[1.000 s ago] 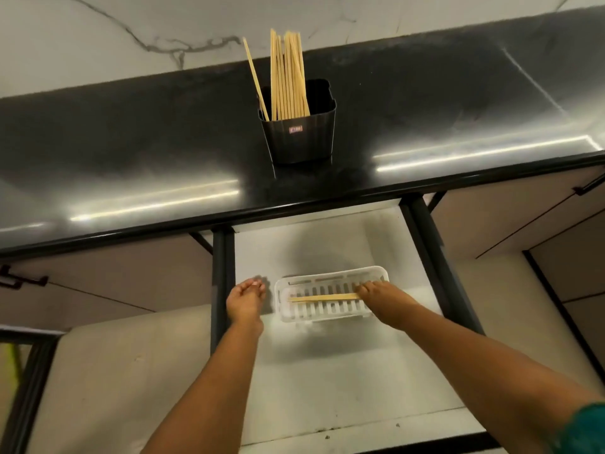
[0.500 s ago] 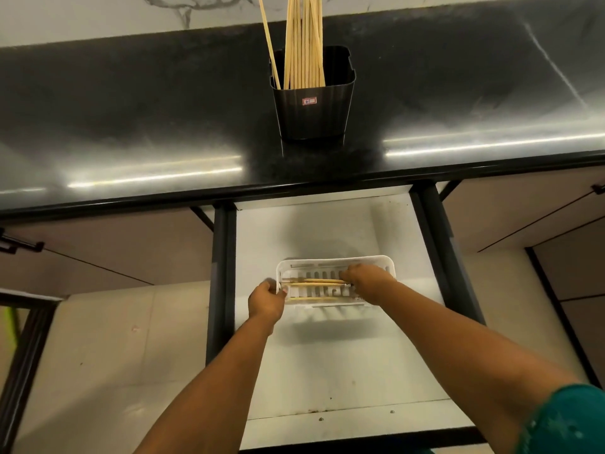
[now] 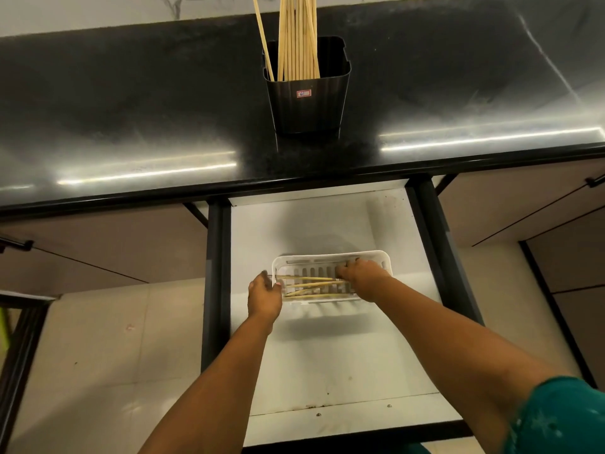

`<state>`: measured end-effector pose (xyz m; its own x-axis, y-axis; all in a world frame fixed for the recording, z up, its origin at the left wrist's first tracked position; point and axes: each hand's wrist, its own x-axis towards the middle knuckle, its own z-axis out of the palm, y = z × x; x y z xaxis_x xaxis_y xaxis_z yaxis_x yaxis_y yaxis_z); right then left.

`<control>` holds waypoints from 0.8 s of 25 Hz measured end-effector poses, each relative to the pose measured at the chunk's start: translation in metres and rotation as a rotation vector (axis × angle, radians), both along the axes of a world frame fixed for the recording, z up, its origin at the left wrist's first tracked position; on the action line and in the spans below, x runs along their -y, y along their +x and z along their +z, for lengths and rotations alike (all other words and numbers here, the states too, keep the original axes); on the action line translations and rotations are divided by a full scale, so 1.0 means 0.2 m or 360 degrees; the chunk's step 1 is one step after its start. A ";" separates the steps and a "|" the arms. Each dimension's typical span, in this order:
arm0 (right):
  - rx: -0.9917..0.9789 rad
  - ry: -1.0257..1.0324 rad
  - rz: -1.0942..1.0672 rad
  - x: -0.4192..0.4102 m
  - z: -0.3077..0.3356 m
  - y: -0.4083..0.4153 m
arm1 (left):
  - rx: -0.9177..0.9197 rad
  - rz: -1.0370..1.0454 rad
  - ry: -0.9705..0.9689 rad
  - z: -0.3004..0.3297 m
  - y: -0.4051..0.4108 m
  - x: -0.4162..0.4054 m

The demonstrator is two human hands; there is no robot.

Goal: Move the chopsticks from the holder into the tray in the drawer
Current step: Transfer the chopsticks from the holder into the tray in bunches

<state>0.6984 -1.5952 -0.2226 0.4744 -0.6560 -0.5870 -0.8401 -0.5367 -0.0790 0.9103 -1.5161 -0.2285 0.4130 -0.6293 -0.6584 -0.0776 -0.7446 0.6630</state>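
A black holder [image 3: 307, 103] stands on the dark counter with several pale wooden chopsticks [image 3: 298, 37] upright in it. Below, in the open drawer [image 3: 327, 355], sits a white slotted tray [image 3: 330, 257]. Several chopsticks [image 3: 311, 285] lie lengthwise in it, slightly fanned. My right hand [image 3: 363, 276] is over the tray's right half, its fingers curled down on the right ends of those chopsticks. At the tray's left end, my left hand [image 3: 263, 296] has its fingers on the rim, close to the chopstick tips.
The glossy black counter [image 3: 131, 109] overhangs the back of the drawer. Dark drawer rails [image 3: 216, 273] run along both sides. Closed cabinet fronts with black handles [image 3: 594, 181] flank the drawer. The floor is pale tile [image 3: 114, 355].
My left hand moved from beside the drawer rail to the tray's left rim. More chopsticks now lie in the tray, spread apart. My right hand stays on their right ends. The view tilted down.
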 end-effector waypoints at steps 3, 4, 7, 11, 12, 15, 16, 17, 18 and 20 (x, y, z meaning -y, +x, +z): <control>0.0068 -0.0083 -0.0076 0.02 -0.01 -0.03 | -0.0106 -0.0026 -0.0023 0.00 0.00 0.00; 0.0082 -0.0073 -0.0116 0.02 -0.01 -0.04 | -0.0076 -0.0035 -0.0039 0.00 0.01 0.00; 0.0101 -0.0011 -0.0276 0.02 -0.02 -0.06 | -0.0006 0.0032 -0.0052 0.00 0.01 0.00; 0.0166 -0.0115 -0.0304 0.02 0.00 -0.06 | 0.0562 -0.0216 -0.0141 0.03 0.00 -0.03; 0.0166 -0.0163 -0.0257 0.03 0.00 -0.06 | 0.0816 -0.0376 -0.0318 0.04 -0.01 -0.05; 0.0126 -0.0136 -0.0259 0.03 0.01 -0.07 | 0.1187 -0.0905 -0.0754 0.05 -0.07 -0.06; 0.0124 -0.0090 -0.0314 0.03 0.01 -0.07 | 0.1170 -0.1055 -0.0757 0.05 -0.10 -0.06; 0.0142 -0.0046 -0.0371 0.03 0.01 -0.08 | 0.1113 -0.1190 -0.0699 0.04 -0.12 -0.06; 0.0164 -0.0005 -0.0401 0.03 0.01 -0.08 | 0.1042 -0.1314 -0.0618 0.03 -0.14 -0.05; 0.0161 0.0083 -0.0397 0.01 0.02 -0.09 | 0.0908 -0.1536 -0.0447 0.00 -0.16 -0.05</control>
